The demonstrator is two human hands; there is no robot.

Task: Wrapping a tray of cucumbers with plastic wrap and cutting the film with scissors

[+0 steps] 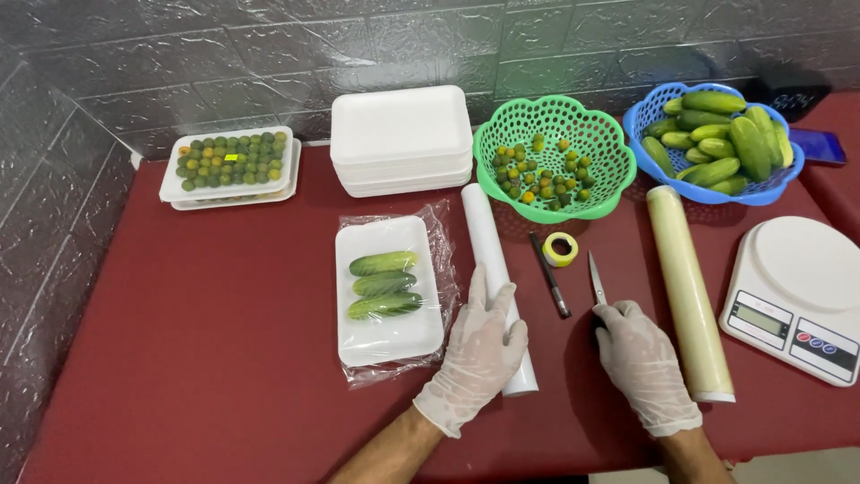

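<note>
Head view: left hand lies flat, fingers open, on the light, stiff white roll; right hand grips the sharp knife by its handle.

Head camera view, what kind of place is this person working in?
Probably a small produce-packing station. A stack of white foam trays, a roll of cling film and a kitchen scale sit on the red table, with cucumbers in a blue basket.

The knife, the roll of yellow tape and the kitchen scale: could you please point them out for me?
knife (596,280): head view, middle of its bare blade.
roll of yellow tape (549,250): head view, on its ring.
kitchen scale (797,260): head view, white weighing platform.
</note>
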